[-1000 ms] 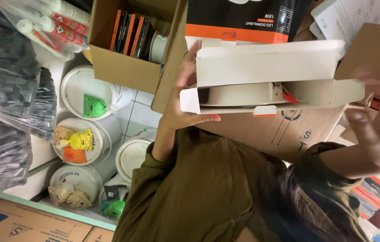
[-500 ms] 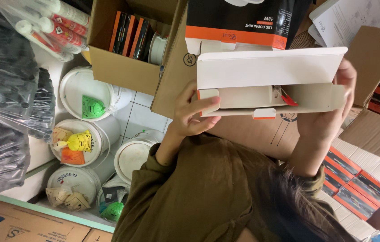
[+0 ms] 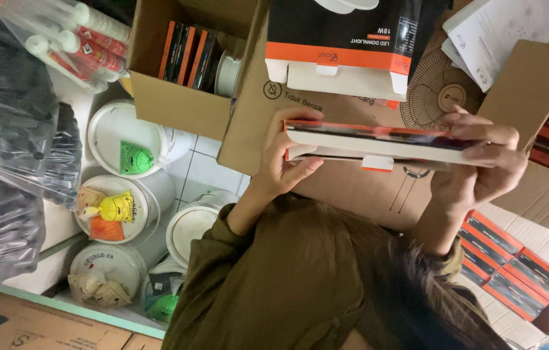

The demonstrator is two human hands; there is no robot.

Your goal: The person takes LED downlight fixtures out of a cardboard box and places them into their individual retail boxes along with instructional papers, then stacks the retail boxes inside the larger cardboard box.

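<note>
Change vs. a second ago: the white lid flap that stood open on the flat white-and-orange cardboard box (image 3: pixel 378 144) is now folded down. The box is seen edge-on, dark printed face up, with one small white tab poking out of its lower edge.

Grip: left hand (image 3: pixel 285 162) is clamped on the box's left end, thumb under and fingers curled over the top edge. Right hand (image 3: pixel 482 170), which was off to the side and blurred a second ago, is now closed round the right end with fingers spread over the top face. Both hold it firmly, level, at mid-air.

Read: the lid looks shut, so the closing step seems done or nearly so. I can't tell if that tab is tucked in.

Everything else, placed from the held box:
- directly behind it: large brown corrugated carton (image 3: pixel 378 194)
- just above: black-and-orange printed carton with white end flaps (image 3: pixel 339 39)
- up and left: open brown cardboard box of orange-and-black packs (image 3: pixel 184 65)
- well left: round white plastic tubs (image 3: pixel 125 139)
- below right: rows of similar flat orange-edged boxes (image 3: pixel 514 266)
</note>
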